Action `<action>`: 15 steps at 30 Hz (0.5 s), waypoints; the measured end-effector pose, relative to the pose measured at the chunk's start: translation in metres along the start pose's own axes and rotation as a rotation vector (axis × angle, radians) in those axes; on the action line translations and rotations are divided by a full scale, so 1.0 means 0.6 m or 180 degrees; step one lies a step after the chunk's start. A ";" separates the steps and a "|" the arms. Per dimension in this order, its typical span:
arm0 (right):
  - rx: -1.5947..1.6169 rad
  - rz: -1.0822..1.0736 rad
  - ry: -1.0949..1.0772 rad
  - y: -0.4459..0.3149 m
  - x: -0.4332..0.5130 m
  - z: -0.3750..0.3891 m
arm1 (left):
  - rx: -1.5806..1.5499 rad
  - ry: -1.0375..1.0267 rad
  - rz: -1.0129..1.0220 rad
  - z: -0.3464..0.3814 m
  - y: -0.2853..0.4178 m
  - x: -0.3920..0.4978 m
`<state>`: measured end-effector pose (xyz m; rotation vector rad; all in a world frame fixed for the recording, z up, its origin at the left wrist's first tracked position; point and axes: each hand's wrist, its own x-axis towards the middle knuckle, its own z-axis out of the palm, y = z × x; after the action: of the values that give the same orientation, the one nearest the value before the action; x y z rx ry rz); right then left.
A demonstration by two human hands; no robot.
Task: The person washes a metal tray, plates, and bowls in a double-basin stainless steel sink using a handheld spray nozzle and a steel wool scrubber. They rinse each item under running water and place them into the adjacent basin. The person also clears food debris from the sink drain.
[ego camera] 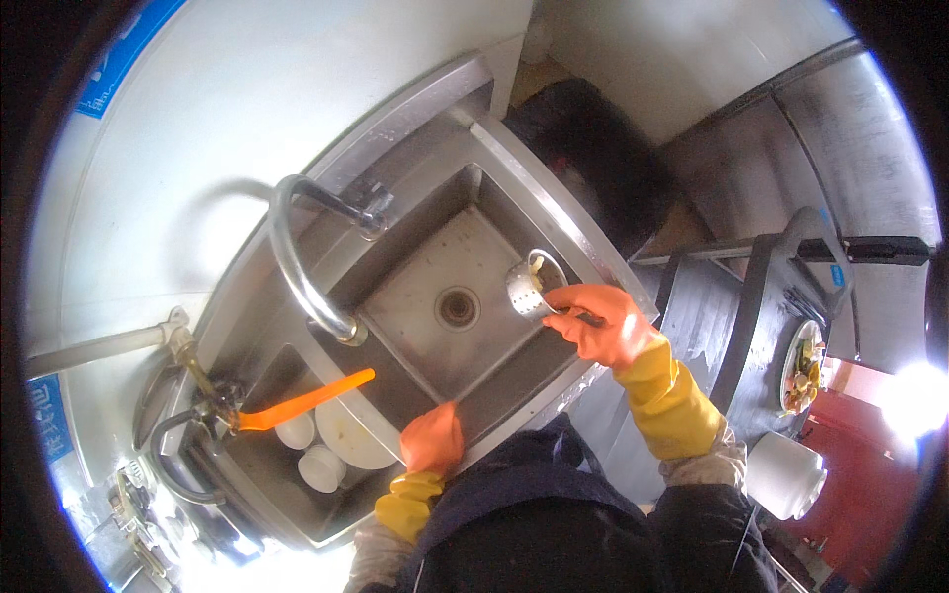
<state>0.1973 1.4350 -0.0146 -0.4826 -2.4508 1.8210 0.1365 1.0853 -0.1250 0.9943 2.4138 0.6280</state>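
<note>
My right hand (pixel 604 322), in an orange and yellow rubber glove, grips the rim of a perforated metal strainer cup (pixel 528 293). The cup is tilted over the right side of a stainless steel sink basin (pixel 415 296), and some pale scraps show inside it. The round drain (pixel 457 308) lies left of the cup. My left hand (pixel 432 439), in a matching glove, is at the near edge of the sink, beside the divider between the two basins. Its fingers are bent, and whether it holds anything cannot be made out.
A curved metal faucet (pixel 285 252) arches over the sink. An orange handle or hose (pixel 308 400) reaches over the left basin, which holds white cups (pixel 321 468) and a plate (pixel 352 437). At right are a plate of food scraps (pixel 802 367) and a white container (pixel 786 476).
</note>
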 end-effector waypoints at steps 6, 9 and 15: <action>0.0033 -0.0286 0.0094 -0.031 0.013 -0.013 | 0.0099 -0.0289 -0.0110 -0.002 -0.001 0.001; -0.0154 -0.0595 0.0216 -0.049 0.016 -0.015 | 0.0083 -0.0266 -0.0120 -0.004 0.001 0.000; -0.0056 -0.1332 0.0353 -0.080 0.035 -0.043 | 0.0216 -0.0414 -0.0159 -0.004 0.008 0.004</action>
<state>0.1727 1.4526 0.0356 -0.0574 -2.2781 1.5589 0.1363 1.0897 -0.1210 0.9679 2.3512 0.4524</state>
